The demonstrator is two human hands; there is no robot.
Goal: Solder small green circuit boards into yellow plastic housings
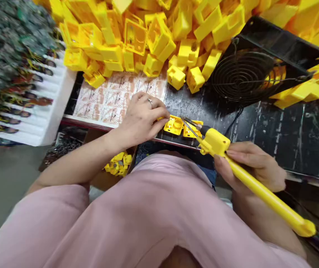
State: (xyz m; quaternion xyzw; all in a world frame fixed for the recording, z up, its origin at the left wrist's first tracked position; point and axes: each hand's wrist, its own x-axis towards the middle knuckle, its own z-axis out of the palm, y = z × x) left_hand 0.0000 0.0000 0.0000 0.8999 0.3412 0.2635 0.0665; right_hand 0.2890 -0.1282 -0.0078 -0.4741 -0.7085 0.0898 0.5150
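My right hand (252,165) is wrapped round a yellow soldering iron (255,182), its metal tip pointing left over the black work surface. Below the tip lies a small open yellow plastic case (192,129). A second open yellow case (174,125) sits just left of it, with a round recess inside. Beside that one, my left hand (149,117) has thumb and forefinger pinched together, with a bit of a small yellow plastic part (159,118) showing at the fingertips. Most of that part is hidden by the fingers.
Yellow plastic cases (135,35) are heaped along the back. A black fan (243,74) stands at the right. Left, a white foam tray (56,89) carries wired parts. Printed sheets (106,96) lie near my left hand. A box of yellow pieces (118,163) is below the edge.
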